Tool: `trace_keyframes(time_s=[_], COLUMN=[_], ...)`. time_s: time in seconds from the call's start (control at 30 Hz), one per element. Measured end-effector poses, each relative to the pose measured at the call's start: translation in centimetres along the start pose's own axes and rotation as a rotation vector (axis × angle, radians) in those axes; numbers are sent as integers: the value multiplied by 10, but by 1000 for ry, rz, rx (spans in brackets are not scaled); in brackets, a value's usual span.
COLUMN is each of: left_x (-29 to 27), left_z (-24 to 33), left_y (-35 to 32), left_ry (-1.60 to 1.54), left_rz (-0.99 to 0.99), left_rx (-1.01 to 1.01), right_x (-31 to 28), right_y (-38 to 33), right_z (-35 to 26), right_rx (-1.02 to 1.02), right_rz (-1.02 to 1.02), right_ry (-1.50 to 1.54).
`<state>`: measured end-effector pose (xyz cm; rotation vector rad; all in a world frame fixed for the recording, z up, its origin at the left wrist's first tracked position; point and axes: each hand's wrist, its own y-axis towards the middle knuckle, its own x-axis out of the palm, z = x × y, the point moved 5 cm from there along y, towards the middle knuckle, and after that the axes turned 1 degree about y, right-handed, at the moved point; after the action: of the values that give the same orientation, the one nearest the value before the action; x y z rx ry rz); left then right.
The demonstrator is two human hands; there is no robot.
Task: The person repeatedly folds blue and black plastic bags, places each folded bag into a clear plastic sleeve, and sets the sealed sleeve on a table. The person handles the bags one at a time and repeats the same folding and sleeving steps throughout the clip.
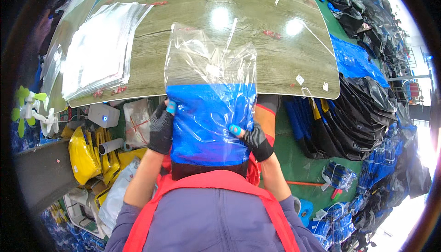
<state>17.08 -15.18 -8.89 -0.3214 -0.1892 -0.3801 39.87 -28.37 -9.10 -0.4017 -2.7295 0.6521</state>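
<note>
A folded blue sheet (209, 121) lies inside a clear plastic bag (188, 61), held upright in front of my body. The bag's loose upper part extends past the blue fold and over the table. My left hand (161, 128), in a dark fingertip-less glove, grips the left edge with its thumb on the front face; its fingers are mostly hidden. On the right edge my right hand (256, 140), gloved the same way, pinches the bag with its thumb across the front. Blue wrapping covers both thumbs.
The wood-patterned table (294, 54) carries a stack of clear bags (98, 49) at left. Black sheets (344, 118) hang in folds at right. Yellow bundles (85, 153), a white box (103, 115) and a small green-bladed fan (28, 107) are at left. Blue packages (333, 222) lie at lower right.
</note>
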Motion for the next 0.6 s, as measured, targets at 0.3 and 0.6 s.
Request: trace_keyframes(time_s=[0.3,0.6], left_x=[-19,15], left_z=[-26,5], left_y=[-24,-15], left_ry=[175,305], left_rz=[-184,-541], left_rx=[-297,-368], right_x=[-4,-4], right_y=[-48,-17], right_z=[42,-29], right_rx=[117,-19], right_rz=[-85,-44], right_ry=[37,-77])
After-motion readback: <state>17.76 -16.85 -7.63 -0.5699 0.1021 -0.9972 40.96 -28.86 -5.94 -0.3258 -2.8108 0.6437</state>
